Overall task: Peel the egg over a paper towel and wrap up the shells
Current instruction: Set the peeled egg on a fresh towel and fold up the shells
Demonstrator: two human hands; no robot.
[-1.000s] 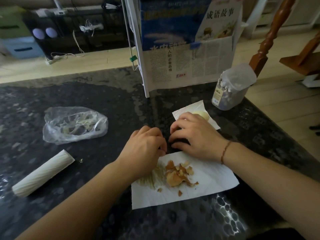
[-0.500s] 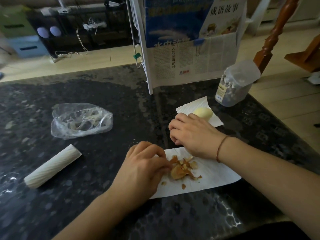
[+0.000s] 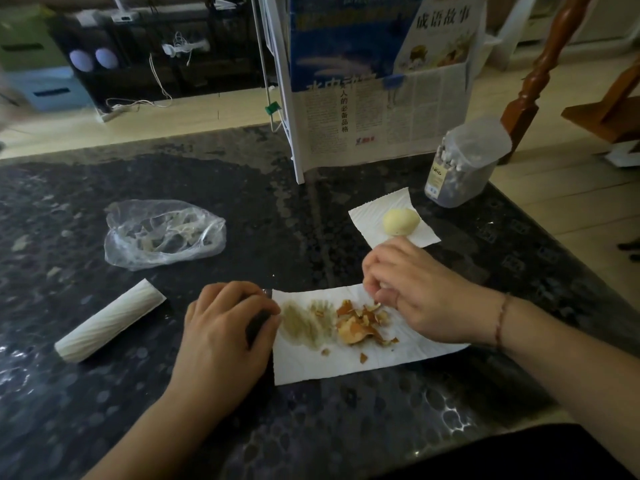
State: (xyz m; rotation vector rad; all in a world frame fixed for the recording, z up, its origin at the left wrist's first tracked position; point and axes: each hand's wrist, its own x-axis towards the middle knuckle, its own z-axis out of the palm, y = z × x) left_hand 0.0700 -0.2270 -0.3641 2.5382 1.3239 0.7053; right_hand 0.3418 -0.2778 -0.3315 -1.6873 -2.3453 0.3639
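2 hands at the paper towel [image 3: 346, 362] | left hand [image 3: 221, 336] curled at its left edge, grip unclear to me | right hand [image 3: 419, 294] fingers pinch its far edge | eggshells [image 3: 360, 322] heaped mid-sheet | peeled egg [image 3: 401, 221] behind.

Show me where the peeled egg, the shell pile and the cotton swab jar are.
peeled egg [image 3: 401, 221], head view, middle of egg
shell pile [image 3: 360, 322], head view, centre of heap
cotton swab jar [image 3: 460, 168], head view, clear side wall

Book cover [image 3: 440, 36] propped at table's [image 3: 242, 188] far edge reads 成语故事. Newspaper [image 3: 381, 123] just below it: vertical 人的必备品格. Jar [image 3: 464, 164] label right of newspaper: too small to read.
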